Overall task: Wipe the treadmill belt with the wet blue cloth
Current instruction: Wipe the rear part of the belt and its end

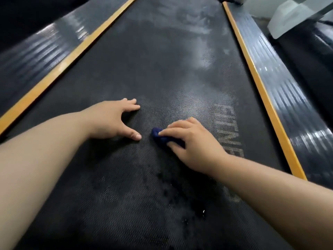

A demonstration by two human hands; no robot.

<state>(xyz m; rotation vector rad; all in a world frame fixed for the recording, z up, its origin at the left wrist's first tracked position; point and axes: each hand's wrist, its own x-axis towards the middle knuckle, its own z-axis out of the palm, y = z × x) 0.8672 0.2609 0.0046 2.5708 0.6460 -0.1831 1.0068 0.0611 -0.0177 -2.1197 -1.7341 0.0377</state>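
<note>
Nearest, dark wet patches on the treadmill belt (144, 73). Mid-belt: right hand (191, 143) curled round the wadded blue cloth (163, 137) (soft, soggy, likely light; best gripped bunched from above), left hand (112, 120) beside it, fingers spread flat. Beyond, pale dusty smears, seemingly unwiped.

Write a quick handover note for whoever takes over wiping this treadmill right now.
Left hand: open, fingertips resting on the black textured treadmill belt.
Right hand: grips the bunched dark blue cloth, pressed on the belt mid-width.
Done, apparently: the dark wet patch nearer the person.
Left: pale dusty smears farther up the belt, toward its right side.
</note>
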